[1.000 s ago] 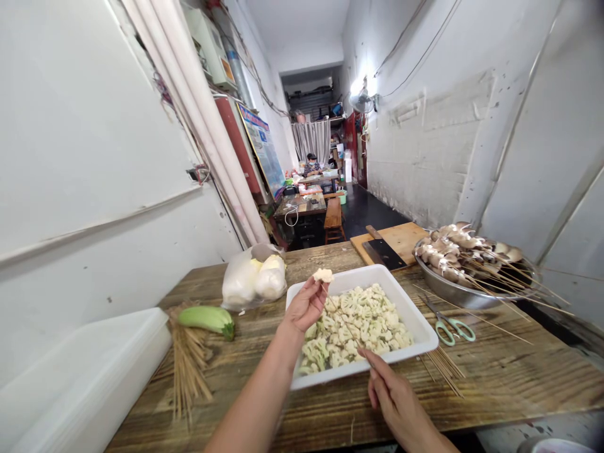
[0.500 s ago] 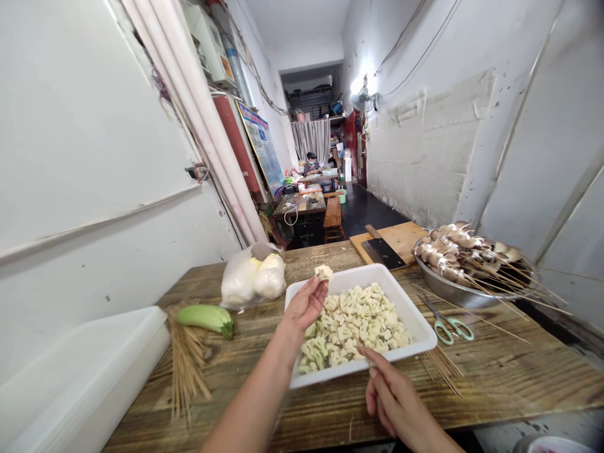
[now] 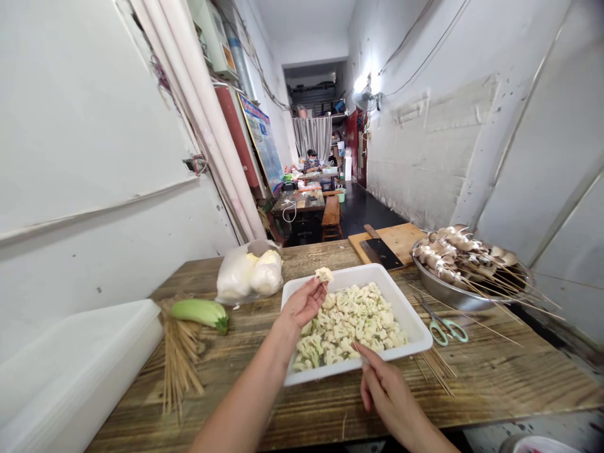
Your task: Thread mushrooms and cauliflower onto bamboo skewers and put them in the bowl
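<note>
My left hand (image 3: pixel 304 303) is raised over the near-left part of a white tray (image 3: pixel 411 313) full of cauliflower florets (image 3: pixel 352 322). Its fingertips pinch one cauliflower floret (image 3: pixel 323 274). A thin bamboo skewer (image 3: pixel 340 314) runs from that floret down to my right hand (image 3: pixel 384 393), which grips the skewer's lower end at the tray's front edge. Both hands are closed on what they hold.
A bundle of bamboo skewers (image 3: pixel 178 357) and a green vegetable (image 3: pixel 200 311) lie at left, next to a white bin (image 3: pixel 70 371). A plastic bag (image 3: pixel 250 273) sits behind. Scissors (image 3: pixel 443 327), a metal basin of skewered food (image 3: pixel 465 267) and a cleaver on a board (image 3: pixel 382 250) are at right. A person sits far down the corridor.
My right hand has moved slightly forward and left toward the tray's front edge, sliding the skewer. The left hand stays raised with the floret. The view shifted a little.
</note>
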Tool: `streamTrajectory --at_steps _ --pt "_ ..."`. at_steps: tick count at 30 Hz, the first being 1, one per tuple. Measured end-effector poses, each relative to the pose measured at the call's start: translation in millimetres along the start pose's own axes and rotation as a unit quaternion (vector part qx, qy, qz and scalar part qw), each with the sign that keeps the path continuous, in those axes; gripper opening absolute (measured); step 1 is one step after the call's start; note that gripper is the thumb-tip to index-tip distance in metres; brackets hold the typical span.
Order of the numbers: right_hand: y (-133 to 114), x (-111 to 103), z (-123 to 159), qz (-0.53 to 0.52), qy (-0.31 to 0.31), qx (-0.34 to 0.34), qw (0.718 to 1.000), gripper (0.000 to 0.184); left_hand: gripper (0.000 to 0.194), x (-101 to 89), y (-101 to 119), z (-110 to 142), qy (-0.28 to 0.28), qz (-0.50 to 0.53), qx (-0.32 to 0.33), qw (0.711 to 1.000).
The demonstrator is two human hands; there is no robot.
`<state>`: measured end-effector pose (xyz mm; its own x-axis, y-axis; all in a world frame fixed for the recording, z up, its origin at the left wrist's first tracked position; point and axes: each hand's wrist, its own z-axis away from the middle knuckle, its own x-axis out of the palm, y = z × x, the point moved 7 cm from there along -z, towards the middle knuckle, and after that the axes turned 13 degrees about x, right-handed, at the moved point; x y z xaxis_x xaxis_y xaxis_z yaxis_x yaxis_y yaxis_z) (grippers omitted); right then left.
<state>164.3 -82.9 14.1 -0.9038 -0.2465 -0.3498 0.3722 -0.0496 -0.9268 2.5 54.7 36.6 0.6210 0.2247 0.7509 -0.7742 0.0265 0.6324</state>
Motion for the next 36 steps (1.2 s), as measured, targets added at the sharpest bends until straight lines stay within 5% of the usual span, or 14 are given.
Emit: streamTrajectory --at_steps 36 --pt "-6.4 -3.0 0.9 -0.013 0.014 0.006 1.000 0.058 0.012 0.0 2.2 0.9 -0.009 -0.036 0.028 0.999"
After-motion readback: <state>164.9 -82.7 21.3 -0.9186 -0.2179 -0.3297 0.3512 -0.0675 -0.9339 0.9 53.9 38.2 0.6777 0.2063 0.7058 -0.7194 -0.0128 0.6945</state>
